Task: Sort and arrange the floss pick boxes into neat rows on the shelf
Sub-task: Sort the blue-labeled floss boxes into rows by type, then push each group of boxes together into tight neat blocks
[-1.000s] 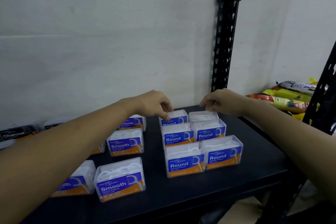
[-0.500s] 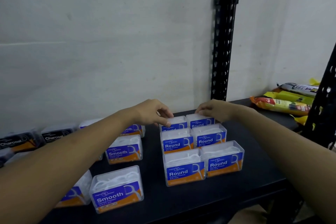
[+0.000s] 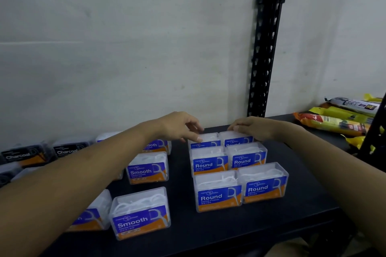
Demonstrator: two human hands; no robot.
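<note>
the left hand (image 3: 181,126) reaches in from the lower left, its curled fingertips touching the top and near corner of the back left round box (image 3: 205,142); whether it pinches or only nudges cannot be told. the right hand (image 3: 250,128) lies curled over the top and far edge of the back right round box (image 3: 238,141). the hands are apart, one on each box, just right of the frame's centre.

these two boxes close the rear of a block of round boxes (image 3: 219,193), two wide and three deep, on the black shelf (image 3: 292,221). the step appears to be squaring this last pair against the row in front. it would go best with light, even pressure from both sides, sliding rather than lifting, labels facing forward and edges flush, since the boxes look light and a hard push could shunt the rows ahead.

to the left, the smooth boxes (image 3: 147,170) stand looser and unevenly spaced, likely next. charcoal boxes (image 3: 25,154) sit at the far left, snack packets (image 3: 330,123) at the right edge.
</note>
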